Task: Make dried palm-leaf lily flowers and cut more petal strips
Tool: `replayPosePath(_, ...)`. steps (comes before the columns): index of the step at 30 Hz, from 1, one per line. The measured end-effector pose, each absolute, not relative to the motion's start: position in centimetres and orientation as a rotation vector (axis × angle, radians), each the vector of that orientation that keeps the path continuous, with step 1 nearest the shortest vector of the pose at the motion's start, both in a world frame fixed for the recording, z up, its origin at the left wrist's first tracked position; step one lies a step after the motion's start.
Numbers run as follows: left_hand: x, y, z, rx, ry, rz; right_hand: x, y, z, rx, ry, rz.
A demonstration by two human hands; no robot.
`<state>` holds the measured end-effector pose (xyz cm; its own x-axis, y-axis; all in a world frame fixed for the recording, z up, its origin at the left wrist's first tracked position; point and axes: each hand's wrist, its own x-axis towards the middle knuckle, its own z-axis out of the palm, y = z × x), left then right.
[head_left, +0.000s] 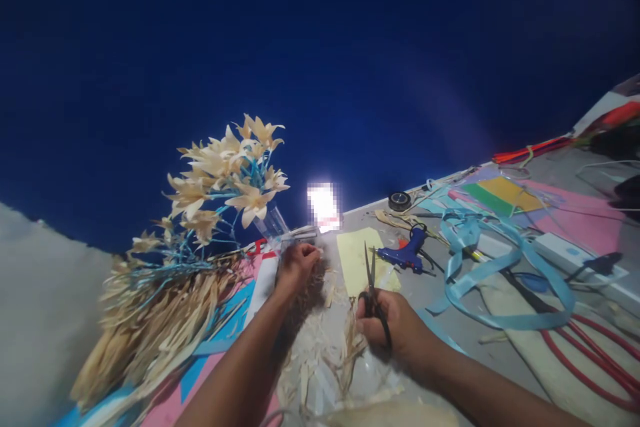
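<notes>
My right hand point(400, 323) is wrapped round the handles of black-handled scissors point(370, 270), whose slightly parted blades point away from me. The fingers of my left hand point(299, 269) are closed, and anything in them is hidden. Just beyond that hand stands a clear vase point(273, 223) of cream-coloured handmade flowers point(225, 170) with light-blue stems. Dry husk scraps point(313, 360) lie scattered between my forearms. A pale yellow sheet point(355, 253) rests on the surface between my hands, partly behind the scissors.
A blue glue gun point(407, 252) lies right of the scissors. Farther right are looped light-blue ribbon point(505, 323), a roll of black tape point(399, 200), coloured sheets point(575, 213), a white power strip point(580, 260) and red cable point(590, 360). Dried husks point(165, 327) pile up at left. A bright light point(324, 207) stands ahead.
</notes>
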<state>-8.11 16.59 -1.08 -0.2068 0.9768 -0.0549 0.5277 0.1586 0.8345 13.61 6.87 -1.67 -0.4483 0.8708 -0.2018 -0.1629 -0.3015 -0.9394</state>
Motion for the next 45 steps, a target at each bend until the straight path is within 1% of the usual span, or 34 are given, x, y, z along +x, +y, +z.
replayPosePath(4,-8.4,17.8,-1.8,1.503,1.861,0.93,14.2,7.7,-1.5,-0.995,-1.233,1.78)
replayPosePath(9,-8.7,16.0,0.1,1.554,1.852,1.013,14.6,8.9,-1.9,-1.045,-1.222,1.737)
replayPosePath(14,-10.0,10.4,2.4,1.454,1.916,1.109,15.3,9.4,-2.2,-1.116,-1.147,1.684)
replayPosePath(17,-10.4,6.0,3.2,1.425,1.914,1.084,15.5,9.4,-2.3,-1.121,-1.175,1.629)
replayPosePath(20,-9.8,1.6,3.1,1.578,1.929,1.057,15.5,9.2,-2.2,-1.104,-1.196,1.604)
replayPosePath(22,-9.1,-0.7,2.5,1.555,2.008,1.029,15.3,9.2,-2.1,-1.108,-1.178,1.612)
replayPosePath(25,-8.6,-2.6,1.1,1.4,2.018,0.83,15.2,9.2,-2.3,-1.134,-1.156,1.623)
replayPosePath(28,-8.8,-2.8,0.3,1.584,2.056,0.671,15.2,9.4,-2.8,-1.146,-1.149,1.633)
replayPosePath(31,-9.3,-2.3,0.5,1.754,2.096,0.5,15.2,9.5,-3.3,-1.15,-1.155,1.629)
replayPosePath(36,-8.5,-2.0,0.8,1.802,2.066,0.133,15.1,9.8,-3.5,-1.151,-1.121,1.618)
replayPosePath(39,-7.7,-2.2,0.4,1.821,2.137,0.033,15.0,9.8,-3.6,-1.156,-1.134,1.611)
replayPosePath(42,-7.8,-2.4,0.0,1.753,2.138,0.164,15.0,9.7,-3.6,-1.163,-1.159,1.623)
replayPosePath(45,-8.1,-2.9,0.2,1.582,1.986,0.526,15.0,9.5,-3.4,-1.158,-1.196,1.647)
